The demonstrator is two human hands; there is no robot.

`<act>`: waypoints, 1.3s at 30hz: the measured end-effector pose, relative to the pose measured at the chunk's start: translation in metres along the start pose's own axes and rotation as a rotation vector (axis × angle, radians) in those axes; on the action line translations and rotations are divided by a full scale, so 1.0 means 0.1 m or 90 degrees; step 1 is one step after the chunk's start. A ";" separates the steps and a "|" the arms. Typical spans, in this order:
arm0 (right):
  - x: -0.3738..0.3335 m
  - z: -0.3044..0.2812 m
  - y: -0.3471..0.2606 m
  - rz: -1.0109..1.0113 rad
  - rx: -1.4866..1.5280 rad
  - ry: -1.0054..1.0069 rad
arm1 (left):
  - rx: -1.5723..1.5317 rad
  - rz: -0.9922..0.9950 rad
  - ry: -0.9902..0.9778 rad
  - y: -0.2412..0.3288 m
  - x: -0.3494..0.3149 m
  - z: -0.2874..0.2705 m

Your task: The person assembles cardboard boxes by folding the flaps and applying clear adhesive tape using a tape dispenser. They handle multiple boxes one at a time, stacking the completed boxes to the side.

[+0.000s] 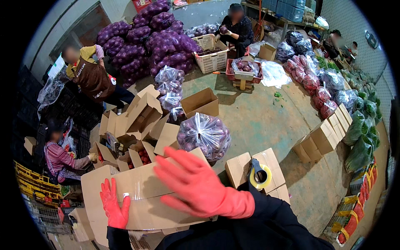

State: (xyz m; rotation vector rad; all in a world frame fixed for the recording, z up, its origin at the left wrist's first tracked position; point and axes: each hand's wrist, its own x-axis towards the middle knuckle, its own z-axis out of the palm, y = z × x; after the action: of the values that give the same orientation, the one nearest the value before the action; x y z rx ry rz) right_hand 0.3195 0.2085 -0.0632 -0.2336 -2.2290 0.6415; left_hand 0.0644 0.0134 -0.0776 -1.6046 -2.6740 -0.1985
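Observation:
A large cardboard box lies in front of me, a strip of clear tape along its top seam. My left hand, in a red rubber glove, rests on its left part with fingers spread. A small white scrap shows beside the thumb. Over the box's right part is my right hand, also red-gloved, fingers stretched out and holding nothing; whether it touches the cardboard I cannot tell. To its right, a tape dispenser with a yellowish roll sits on a smaller carton.
Beyond the box stands a clear bag of purple vegetables. Open cartons crowd the left, near two people. Purple mesh sacks are piled behind. Another person sits by a white crate. Cartons and bagged greens line the right.

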 end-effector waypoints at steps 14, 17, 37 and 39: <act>-0.09 0.61 0.10 -0.059 -0.010 -0.171 | 0.033 -0.011 0.019 0.02 0.01 0.12; -0.11 0.62 0.10 -0.067 -0.009 -0.164 | 0.016 0.047 0.030 0.13 -0.02 0.25; -0.22 0.65 0.20 -0.052 -0.011 -0.175 | 0.018 -0.043 0.015 -0.20 0.19 0.21; -0.21 0.57 0.22 -0.037 -0.021 -0.184 | 0.012 -0.071 0.036 -0.42 0.26 0.25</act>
State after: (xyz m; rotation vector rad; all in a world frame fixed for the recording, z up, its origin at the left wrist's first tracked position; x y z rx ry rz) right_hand 0.2908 0.1982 -0.1199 -0.0950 -2.5147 0.6405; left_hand 0.0169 0.0198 -0.1047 -1.4242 -2.7159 -0.2160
